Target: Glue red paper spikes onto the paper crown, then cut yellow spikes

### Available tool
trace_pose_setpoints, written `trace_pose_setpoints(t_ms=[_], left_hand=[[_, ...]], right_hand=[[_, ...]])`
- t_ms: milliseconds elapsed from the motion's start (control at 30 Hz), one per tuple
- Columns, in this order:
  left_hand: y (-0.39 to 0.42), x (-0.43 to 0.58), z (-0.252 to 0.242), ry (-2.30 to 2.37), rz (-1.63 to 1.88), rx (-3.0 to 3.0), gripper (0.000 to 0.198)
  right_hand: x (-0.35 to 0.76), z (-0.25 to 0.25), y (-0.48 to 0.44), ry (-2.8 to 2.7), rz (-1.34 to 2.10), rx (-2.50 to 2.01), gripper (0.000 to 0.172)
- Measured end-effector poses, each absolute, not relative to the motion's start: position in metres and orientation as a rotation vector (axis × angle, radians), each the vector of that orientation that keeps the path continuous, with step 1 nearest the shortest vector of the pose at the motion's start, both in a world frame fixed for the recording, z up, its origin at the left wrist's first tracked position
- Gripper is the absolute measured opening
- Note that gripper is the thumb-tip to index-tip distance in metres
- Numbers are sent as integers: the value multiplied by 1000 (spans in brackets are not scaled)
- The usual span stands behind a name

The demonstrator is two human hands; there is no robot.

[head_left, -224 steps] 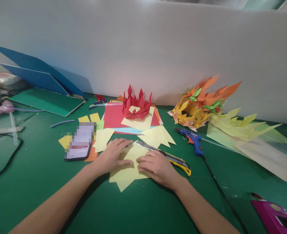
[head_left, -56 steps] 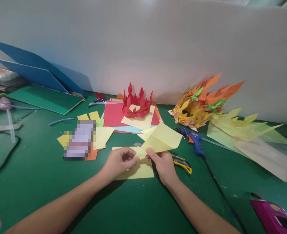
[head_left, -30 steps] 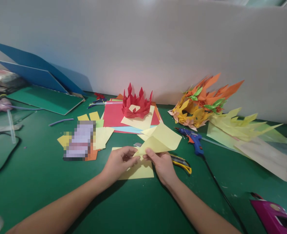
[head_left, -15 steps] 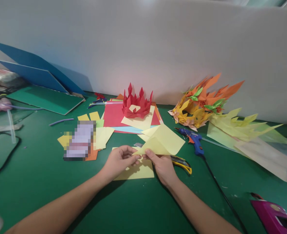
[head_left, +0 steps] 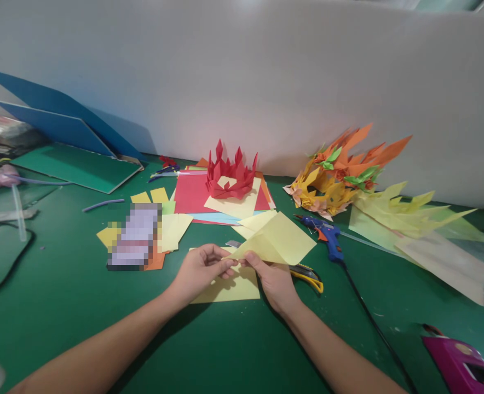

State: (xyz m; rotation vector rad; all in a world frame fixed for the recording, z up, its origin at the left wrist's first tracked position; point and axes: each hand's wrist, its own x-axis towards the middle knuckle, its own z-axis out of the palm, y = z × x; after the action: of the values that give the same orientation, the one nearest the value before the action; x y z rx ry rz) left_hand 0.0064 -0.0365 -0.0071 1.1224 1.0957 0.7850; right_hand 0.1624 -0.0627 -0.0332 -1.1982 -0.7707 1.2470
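Note:
A pale yellow paper (head_left: pixel 293 241), partly folded over, is held up between both hands above the green table (head_left: pixel 209 345). My left hand (head_left: pixel 203 271) pinches its left corner between thumb and fingers. With its thumb on top, my right hand (head_left: pixel 277 279) grips the lower edge. Another pale yellow sheet (head_left: pixel 225 293) lies flat beneath the hands. Just right of my right hand rests a yellow cutter (head_left: pixel 313 280). Behind the hands, a red paper crown (head_left: pixel 234 178) sits on stacked coloured sheets (head_left: pixel 188 191).
A blurred-out phone (head_left: pixel 135 235) lies on paper pieces at the left. To the right are a blue glue gun (head_left: pixel 328 236) with a black cord, orange and yellow paper crowns (head_left: pixel 332 191), and a magenta device (head_left: pixel 459 361). Blue boards (head_left: pixel 69 123) lean at the back left.
The held paper's folded part has shifted slightly right and down over my right hand. Both hands keep nearly the same place and grip.

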Motion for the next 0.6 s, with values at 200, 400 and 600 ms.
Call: trace_pose_setpoints(t_ms=[200,400,600], left_hand=[[-37,7,-8,1074,805,1086,34],[-36,7,-8,1076,822,1070,39],[-36,5,-5,1143,793,1114,42]], right_hand=[[162,-35,-62,-746,1232,-1212,31],[162,-34,-62,-747,1241,-1178,29],[163,-34,-62,-751,1227,-1199,28]])
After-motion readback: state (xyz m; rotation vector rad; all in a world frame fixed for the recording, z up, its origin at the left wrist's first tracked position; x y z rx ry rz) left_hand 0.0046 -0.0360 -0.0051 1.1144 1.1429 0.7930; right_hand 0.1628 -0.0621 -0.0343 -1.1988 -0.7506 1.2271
